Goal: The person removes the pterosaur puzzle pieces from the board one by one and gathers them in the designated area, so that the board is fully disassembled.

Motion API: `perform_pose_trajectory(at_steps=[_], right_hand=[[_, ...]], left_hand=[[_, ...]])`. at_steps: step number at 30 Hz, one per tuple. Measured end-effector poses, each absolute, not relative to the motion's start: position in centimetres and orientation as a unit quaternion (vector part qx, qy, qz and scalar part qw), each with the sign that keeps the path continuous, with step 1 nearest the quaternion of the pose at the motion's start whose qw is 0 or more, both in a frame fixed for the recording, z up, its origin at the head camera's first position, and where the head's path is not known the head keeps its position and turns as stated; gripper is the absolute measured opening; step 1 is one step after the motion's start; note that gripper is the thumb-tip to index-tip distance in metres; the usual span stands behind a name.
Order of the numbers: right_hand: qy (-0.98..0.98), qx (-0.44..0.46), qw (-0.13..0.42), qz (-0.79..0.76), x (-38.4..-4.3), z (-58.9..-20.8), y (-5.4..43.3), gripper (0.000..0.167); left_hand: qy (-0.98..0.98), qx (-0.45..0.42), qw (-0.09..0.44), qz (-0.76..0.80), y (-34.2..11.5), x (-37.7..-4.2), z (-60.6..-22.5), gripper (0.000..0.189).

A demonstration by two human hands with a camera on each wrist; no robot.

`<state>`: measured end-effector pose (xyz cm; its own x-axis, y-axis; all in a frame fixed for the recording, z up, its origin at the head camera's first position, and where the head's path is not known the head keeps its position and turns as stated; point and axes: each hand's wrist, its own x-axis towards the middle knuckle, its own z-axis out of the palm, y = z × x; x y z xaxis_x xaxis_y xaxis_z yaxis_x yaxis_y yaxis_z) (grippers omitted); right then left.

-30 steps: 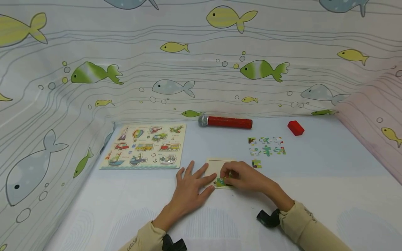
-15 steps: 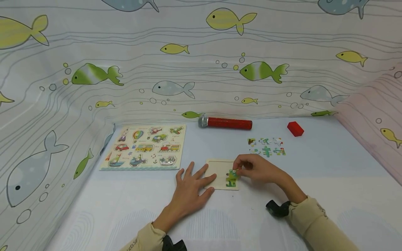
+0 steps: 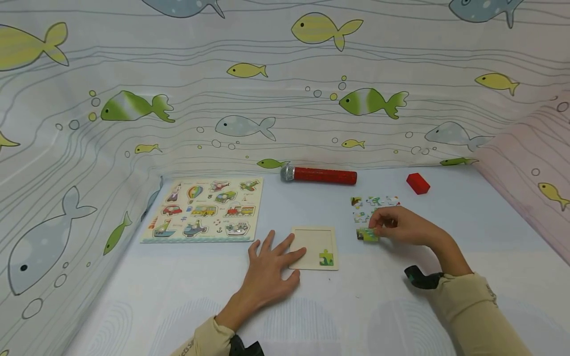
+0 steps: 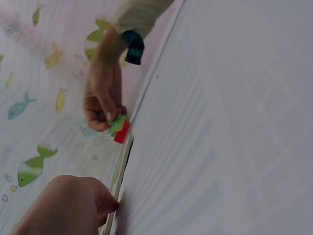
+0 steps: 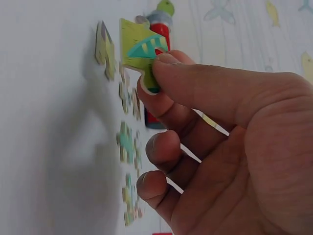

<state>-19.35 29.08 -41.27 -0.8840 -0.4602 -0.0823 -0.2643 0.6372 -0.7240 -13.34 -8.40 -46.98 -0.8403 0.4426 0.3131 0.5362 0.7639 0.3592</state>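
Observation:
My right hand [image 3: 398, 226] pinches a green jigsaw piece [image 5: 139, 46] between thumb and fingers, raised off the table in the right wrist view. Below it lies another loose piece [image 5: 105, 51], partly covered in the head view. My left hand [image 3: 269, 269] is spread flat, its fingertips on the left side of a small cream puzzle tray [image 3: 307, 237]. One green piece [image 3: 326, 258] sits in the tray's lower right corner. Several loose pieces [image 3: 359, 216] lie in rows beyond my right hand, some hidden behind it.
A cream picture puzzle board [image 3: 202, 232] with vehicles lies at the left. A red microphone [image 3: 325, 175] with a silver head lies along the back, and a red block [image 3: 418, 183] is at the back right. A fish-patterned cloth [image 3: 285, 99] rises behind.
My right hand has moved right, from the tray to near the loose pieces, taking a green piece out of the tray with it. My left hand has stayed in place.

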Motion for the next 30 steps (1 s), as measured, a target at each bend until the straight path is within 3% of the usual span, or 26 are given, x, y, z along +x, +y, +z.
perform_pose_trajectory(at_steps=[16,30], right_hand=[[0.895,-0.147,0.161,-0.389,-19.5,-42.3,32.2,0.014],[0.915,-0.140,0.127,-0.356,-19.7,-42.9,31.8,0.015]], left_hand=[[-0.935,-0.259,0.104,-0.218,-8.3,-13.3,-47.0,0.046],[-0.934,-0.261,0.104,-0.221,-8.3,-13.2,-47.0,0.046]])
